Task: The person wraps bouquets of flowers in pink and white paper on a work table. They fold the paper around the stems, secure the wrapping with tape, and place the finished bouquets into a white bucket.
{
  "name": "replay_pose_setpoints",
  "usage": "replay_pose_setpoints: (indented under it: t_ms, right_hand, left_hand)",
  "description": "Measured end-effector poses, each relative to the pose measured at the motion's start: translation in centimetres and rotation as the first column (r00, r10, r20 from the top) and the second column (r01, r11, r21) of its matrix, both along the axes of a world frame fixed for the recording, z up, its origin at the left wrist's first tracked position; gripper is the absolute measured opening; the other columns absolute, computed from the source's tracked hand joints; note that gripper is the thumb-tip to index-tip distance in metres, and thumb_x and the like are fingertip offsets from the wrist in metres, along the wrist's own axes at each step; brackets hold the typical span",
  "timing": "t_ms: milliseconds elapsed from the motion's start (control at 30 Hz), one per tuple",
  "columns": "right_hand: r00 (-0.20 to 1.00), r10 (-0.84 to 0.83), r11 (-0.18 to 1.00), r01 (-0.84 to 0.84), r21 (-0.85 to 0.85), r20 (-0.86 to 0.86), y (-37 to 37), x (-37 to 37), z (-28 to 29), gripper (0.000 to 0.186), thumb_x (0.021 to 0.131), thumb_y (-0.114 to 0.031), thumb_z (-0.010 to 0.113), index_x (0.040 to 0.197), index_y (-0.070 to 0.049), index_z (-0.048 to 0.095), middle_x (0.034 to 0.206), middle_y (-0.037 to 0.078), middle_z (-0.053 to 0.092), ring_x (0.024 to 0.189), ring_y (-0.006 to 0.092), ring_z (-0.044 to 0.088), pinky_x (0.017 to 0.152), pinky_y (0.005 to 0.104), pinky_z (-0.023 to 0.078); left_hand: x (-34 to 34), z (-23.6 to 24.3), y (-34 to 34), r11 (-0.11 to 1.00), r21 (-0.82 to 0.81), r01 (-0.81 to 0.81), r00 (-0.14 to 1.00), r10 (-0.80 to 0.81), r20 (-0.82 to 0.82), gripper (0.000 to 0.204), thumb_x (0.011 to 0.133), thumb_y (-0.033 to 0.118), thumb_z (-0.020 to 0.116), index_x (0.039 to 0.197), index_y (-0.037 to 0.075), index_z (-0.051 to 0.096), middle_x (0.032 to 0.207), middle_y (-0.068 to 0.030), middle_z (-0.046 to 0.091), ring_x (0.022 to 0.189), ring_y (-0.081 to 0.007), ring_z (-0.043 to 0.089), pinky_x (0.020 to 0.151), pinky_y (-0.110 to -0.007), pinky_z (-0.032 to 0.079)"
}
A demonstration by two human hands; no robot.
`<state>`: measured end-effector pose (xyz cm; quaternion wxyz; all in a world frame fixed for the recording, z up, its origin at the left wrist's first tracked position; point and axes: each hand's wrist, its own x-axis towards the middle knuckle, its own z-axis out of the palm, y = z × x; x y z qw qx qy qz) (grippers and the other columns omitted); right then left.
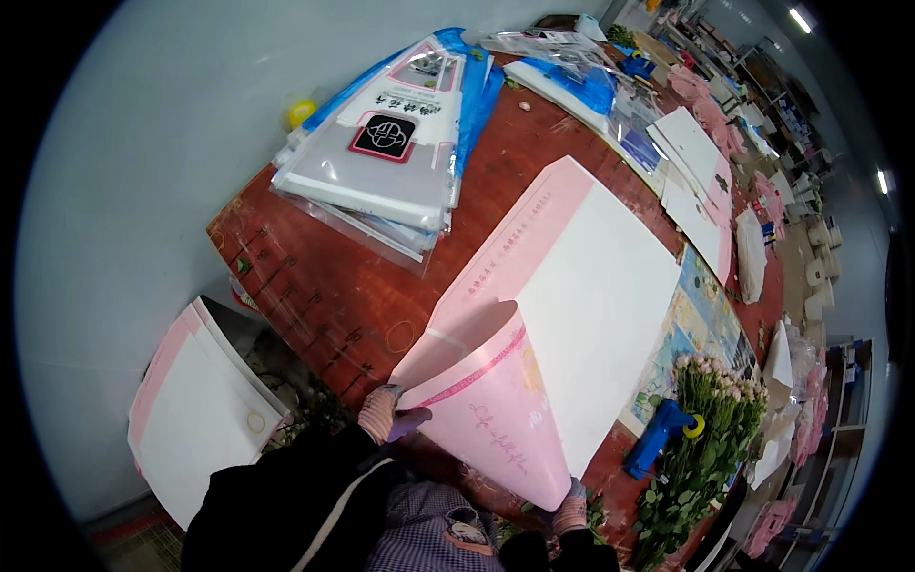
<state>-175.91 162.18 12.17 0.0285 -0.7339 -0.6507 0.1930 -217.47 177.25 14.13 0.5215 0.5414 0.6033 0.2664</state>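
Note:
A sheet of pink printed flower-wrapping paper [496, 410] is curled into a cone, its wide mouth at the upper left and its narrow end at the lower right. My left hand [389, 416], in a striped and purple glove, is closed on the rim of the mouth. At the narrow end my right hand [570, 510], also gloved, grips the paper; part of its fingers is hidden behind it. Beneath and beyond the cone, flat white wrapping paper with a pink border [610, 276] lies on the red table [324, 305].
Plastic flower sleeves [381, 172] are piled at the far left. A blue tape dispenser [656, 440] and a bunch of pale pink roses [710, 391] lie to the right. More white sheets [195, 410] stand below the table's left edge. Further sheets [696, 224] lie at the far right.

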Motion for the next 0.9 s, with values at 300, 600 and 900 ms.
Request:
replay_pose_setpoints:
  t_ms: [300,600,900]
  right_hand:
    - [1.0,-0.016,0.978,0.015,-0.209,-0.003,2.0,-1.5,6.2,0.044,0.077,-0.013,0.054,0.118,-0.005,0.04,0.106,0.019,0.053,0.099,0.0369,0.05,0.081,0.0409,0.044]
    - [0.987,0.048,0.879,0.031,-0.476,0.152,0.2,1.4,2.1,0.038,0.08,-0.013,0.047,0.117,-0.005,0.039,0.108,0.025,0.05,0.101,0.0371,0.05,0.082,0.0429,0.043]
    - [0.873,-0.285,0.956,0.286,-0.059,-0.395,7.5,4.4,2.8,0.042,0.081,-0.023,0.055,0.117,-0.006,0.044,0.108,0.017,0.049,0.099,0.0337,0.049,0.08,0.044,0.044]
  left_hand:
    - [3.4,4.6,-0.1,0.867,0.475,0.152,0.777,0.192,-0.599,0.067,0.065,0.03,0.072,0.119,0.004,0.044,0.117,-0.0193,0.049,0.107,-0.0342,0.048,0.076,-0.042,0.046]
    - [18.2,10.0,3.1,0.151,0.041,0.988,0.117,-0.535,-0.837,0.083,0.064,0.059,0.063,0.13,0.016,0.037,0.134,-0.0178,0.033,0.125,-0.0346,0.029,0.102,-0.044,0.021]
    - [17.2,9.8,5.2,0.191,0.052,0.98,0.161,-0.612,-0.774,0.081,0.061,0.056,0.067,0.127,0.016,0.042,0.13,-0.0186,0.038,0.122,-0.0356,0.033,0.1,-0.044,0.024]
